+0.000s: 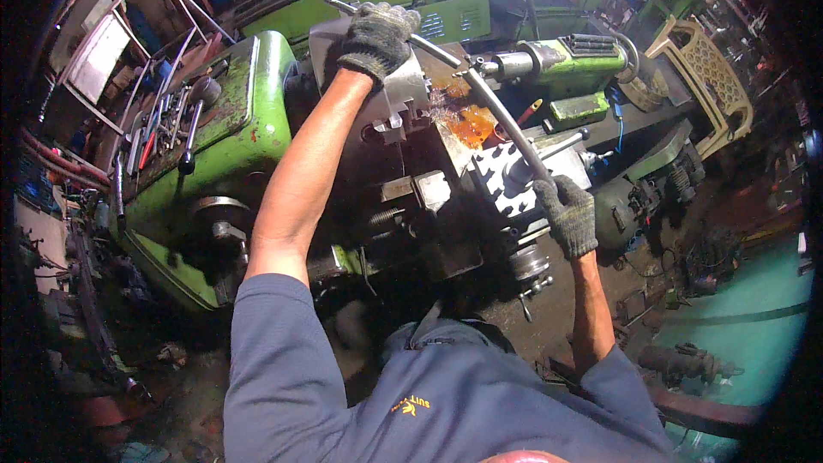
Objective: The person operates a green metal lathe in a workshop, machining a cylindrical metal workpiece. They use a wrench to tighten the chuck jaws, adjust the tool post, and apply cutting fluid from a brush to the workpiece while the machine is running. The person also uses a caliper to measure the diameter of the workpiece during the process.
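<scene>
My left hand, in a dark knit glove, is closed round a metal bar above the grey lathe chuck. My right hand, gloved too, grips the lower end of a grey metal pipe. This pipe slants up and left over the tool post until its upper end meets the bar's right end. Whether the two are joined there, I cannot tell. Part of the chuck is hidden behind my left hand and forearm.
Left of the chuck, several hand tools lie on the green lathe headstock. The green tailstock stands at the right, near a beige plastic chair. Orange-brown fluid and a brush are between chuck and tailstock.
</scene>
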{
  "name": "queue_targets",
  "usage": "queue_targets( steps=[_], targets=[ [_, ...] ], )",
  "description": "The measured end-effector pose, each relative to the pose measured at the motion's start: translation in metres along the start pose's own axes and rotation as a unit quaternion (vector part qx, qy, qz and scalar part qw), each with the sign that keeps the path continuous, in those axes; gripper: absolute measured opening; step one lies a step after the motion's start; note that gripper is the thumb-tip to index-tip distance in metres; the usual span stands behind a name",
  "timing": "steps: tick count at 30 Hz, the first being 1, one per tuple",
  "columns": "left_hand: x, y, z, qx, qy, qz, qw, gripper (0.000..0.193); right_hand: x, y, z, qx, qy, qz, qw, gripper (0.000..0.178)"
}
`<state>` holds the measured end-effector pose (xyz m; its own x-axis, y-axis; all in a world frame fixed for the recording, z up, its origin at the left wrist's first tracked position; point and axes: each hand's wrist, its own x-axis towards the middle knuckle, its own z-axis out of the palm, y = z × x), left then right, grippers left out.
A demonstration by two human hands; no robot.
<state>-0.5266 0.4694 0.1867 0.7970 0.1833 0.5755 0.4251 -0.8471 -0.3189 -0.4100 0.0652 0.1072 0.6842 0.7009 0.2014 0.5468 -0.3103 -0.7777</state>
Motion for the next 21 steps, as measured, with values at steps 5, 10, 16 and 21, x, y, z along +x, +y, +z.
queue_targets(
  steps=[5, 10, 16, 21],
  targets=[
    [-0.002, 0.001, -0.003, -0.019, 0.022, 0.002, 1.000, 0.017, 0.007, -0.007, 0.005, -0.008, -0.001, -0.007, 1.000, 0.036],
    [-0.004, -0.004, -0.001, -0.037, 0.023, -0.011, 0.999, 0.017, 0.017, -0.014, 0.011, -0.029, 0.049, -0.043, 0.997, 0.032],
    [0.003, -0.012, 0.009, -0.037, 0.033, -0.001, 0.999, 0.014, 0.072, -0.032, -0.022, -0.347, 0.149, -0.288, 0.880, 0.034],
    [0.011, -0.016, 0.013, -0.076, 0.030, -0.004, 0.997, 0.013, 0.103, -0.032, -0.031, -0.373, 0.133, -0.282, 0.874, 0.032]
  ],
)
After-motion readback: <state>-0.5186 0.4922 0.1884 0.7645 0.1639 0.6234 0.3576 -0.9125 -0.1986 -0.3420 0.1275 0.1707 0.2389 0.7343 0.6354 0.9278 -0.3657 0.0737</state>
